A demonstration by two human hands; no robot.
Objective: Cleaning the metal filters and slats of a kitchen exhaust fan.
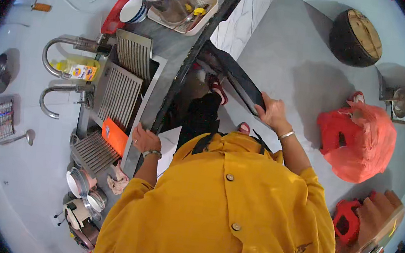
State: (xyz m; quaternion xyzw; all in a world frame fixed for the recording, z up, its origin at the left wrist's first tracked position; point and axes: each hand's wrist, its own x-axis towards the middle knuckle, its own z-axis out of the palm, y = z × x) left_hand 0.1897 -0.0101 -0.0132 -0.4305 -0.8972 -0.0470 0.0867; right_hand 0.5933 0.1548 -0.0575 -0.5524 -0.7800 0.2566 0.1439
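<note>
My left hand (145,139) rests on the front rim of the sink (152,85), its fingers loosely curled beside an orange packet (114,136). Slatted metal racks (121,95) lie over the sink, below two curved steel faucets (64,42). My right hand (274,113) grips the edge of a dark cabinet door (242,75), which stands swung out from under the counter. Inside the cabinet it is dark, and its contents are hard to tell. A crumpled cloth (118,180) lies on the counter near my left forearm.
Bowls (132,10) and a tray (210,4) with a utensil holder stand at the counter's far end. Stacked bowls (78,184) and a cooker (78,215) are at its near end. On the floor are a red stool (328,129) under plastic bags and a dark round container (350,38).
</note>
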